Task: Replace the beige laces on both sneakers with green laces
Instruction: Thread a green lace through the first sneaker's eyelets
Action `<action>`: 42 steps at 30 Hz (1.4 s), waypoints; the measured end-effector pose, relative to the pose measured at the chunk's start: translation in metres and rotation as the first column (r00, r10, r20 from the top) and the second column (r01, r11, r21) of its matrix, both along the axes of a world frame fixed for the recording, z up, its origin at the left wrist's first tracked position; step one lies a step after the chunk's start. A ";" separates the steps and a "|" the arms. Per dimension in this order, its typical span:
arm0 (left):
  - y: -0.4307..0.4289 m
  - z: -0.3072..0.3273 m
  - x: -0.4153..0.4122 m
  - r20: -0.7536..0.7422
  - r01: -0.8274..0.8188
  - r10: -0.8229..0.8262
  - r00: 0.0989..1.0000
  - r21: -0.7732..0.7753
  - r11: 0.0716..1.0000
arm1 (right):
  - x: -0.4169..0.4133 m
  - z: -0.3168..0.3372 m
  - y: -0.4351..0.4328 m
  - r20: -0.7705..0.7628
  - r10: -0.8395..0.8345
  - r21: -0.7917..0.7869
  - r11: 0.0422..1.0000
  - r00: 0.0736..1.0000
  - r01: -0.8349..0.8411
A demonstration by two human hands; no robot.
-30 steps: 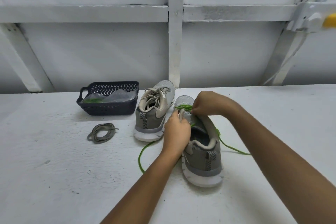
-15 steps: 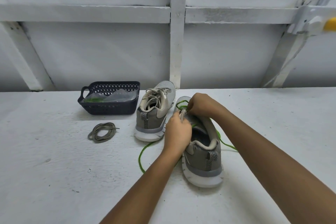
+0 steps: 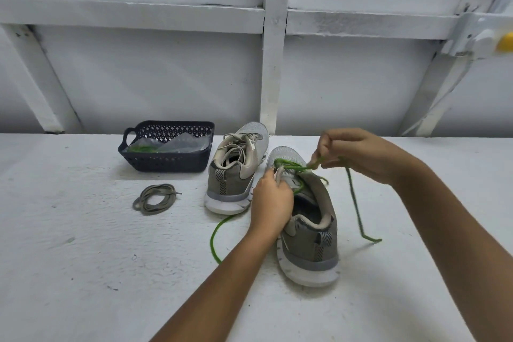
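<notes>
Two grey sneakers stand on the white table, heels toward me. The near sneaker [image 3: 311, 233] has a green lace [image 3: 354, 197] threaded near its toe. My right hand [image 3: 358, 154] pinches that lace above the toe and holds it raised; one end trails down to the table on the right. My left hand [image 3: 273, 203] grips the tongue and left side of this shoe. The other lace end curves over the table below my left forearm. The far sneaker [image 3: 236, 172] still carries beige laces. A removed beige lace [image 3: 155, 198] lies coiled to the left.
A dark plastic basket [image 3: 166, 159] at the back left holds a clear bag with green lace inside. A white framed wall [image 3: 274, 64] rises right behind the table.
My right hand has lifted up and to the right from the shoe's toe, drawing the green lace through and raising its free end off the table. My left hand stays on the shoe.
</notes>
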State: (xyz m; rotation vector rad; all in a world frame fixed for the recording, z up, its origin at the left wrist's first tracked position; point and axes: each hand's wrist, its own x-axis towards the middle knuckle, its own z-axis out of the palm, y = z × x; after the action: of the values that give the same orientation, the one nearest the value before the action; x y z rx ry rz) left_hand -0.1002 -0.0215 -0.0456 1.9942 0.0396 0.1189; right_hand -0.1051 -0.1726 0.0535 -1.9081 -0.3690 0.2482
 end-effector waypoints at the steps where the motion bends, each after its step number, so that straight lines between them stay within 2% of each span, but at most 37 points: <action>1: 0.000 0.000 0.000 0.001 -0.001 0.001 1.000 -0.002 1.000 | -0.004 0.004 -0.003 -0.034 0.055 0.018 0.998 0.998 -0.054; 2: -0.001 0.000 0.000 0.001 -0.001 0.001 1.000 -0.004 1.000 | -0.006 0.007 -0.006 -0.067 0.099 0.000 0.995 0.993 -0.100; 4: -0.001 0.000 0.000 0.004 -0.002 0.002 1.000 -0.012 1.000 | -0.006 0.008 -0.006 -0.091 0.107 -0.159 0.980 0.990 -0.120; 6: -0.001 0.000 0.000 0.008 -0.002 0.002 1.000 -0.017 1.000 | 0.003 0.000 0.000 -0.007 -0.009 -0.375 0.927 1.000 0.006; 9: 0.000 0.001 -0.001 0.002 -0.001 0.001 1.000 -0.017 1.000 | 0.023 -0.017 0.023 0.255 -0.145 -0.610 0.743 0.956 0.276; 10: 0.000 0.001 -0.001 0.003 -0.001 0.001 1.000 -0.013 1.000 | 0.031 -0.023 0.030 0.292 -0.156 -0.658 0.683 0.944 0.317; 13: -0.001 0.000 0.000 0.010 0.000 0.000 1.000 -0.002 1.000 | 0.051 -0.039 0.046 0.252 -0.160 -0.781 0.549 0.954 0.299; 15: 0.000 0.000 0.000 0.010 0.002 -0.002 1.000 0.001 1.000 | 0.060 -0.049 0.055 0.239 -0.189 -0.809 0.503 0.953 0.303; 17: 0.000 0.000 0.000 0.008 0.000 0.000 1.000 -0.003 1.000 | 0.065 -0.056 0.058 0.243 -0.203 -0.798 0.514 0.949 0.314; 22: -0.001 0.001 0.000 -0.004 -0.009 0.009 1.000 0.014 1.000 | 0.052 -0.052 0.044 0.280 -0.200 -0.584 0.740 0.939 0.332; 25: -0.001 0.001 0.000 -0.008 -0.007 0.007 1.000 0.018 1.000 | 0.030 -0.040 0.030 0.188 -0.151 -0.402 0.890 0.971 0.216; 29: -0.002 0.000 0.000 -0.008 -0.014 0.014 1.000 0.010 1.000 | 0.006 -0.022 0.017 0.090 -0.025 -0.333 0.941 0.996 0.054; 35: -0.002 0.000 0.000 -0.009 -0.020 0.020 1.000 0.006 1.000 | -0.004 -0.012 0.006 -0.012 0.068 -0.405 0.912 0.998 -0.067; 38: -0.002 0.001 -0.001 -0.022 -0.011 0.011 1.000 0.007 1.000 | 0.002 -0.016 0.012 0.138 -0.062 -0.492 0.862 0.989 0.122; 40: -0.003 0.001 -0.001 -0.029 -0.009 0.009 1.000 0.005 1.000 | 0.012 -0.023 0.021 0.272 -0.176 -0.534 0.790 0.946 0.300; 42: -0.002 0.002 -0.001 -0.034 -0.007 0.007 0.999 -0.002 1.000 | 0.025 -0.030 0.029 0.327 -0.194 -0.624 0.691 0.925 0.366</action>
State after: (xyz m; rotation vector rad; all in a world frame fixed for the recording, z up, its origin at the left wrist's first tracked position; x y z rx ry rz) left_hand -0.1011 -0.0239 -0.0439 1.9939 0.0684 0.0895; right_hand -0.0801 -0.1436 0.0230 -2.7082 -0.1288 -0.0801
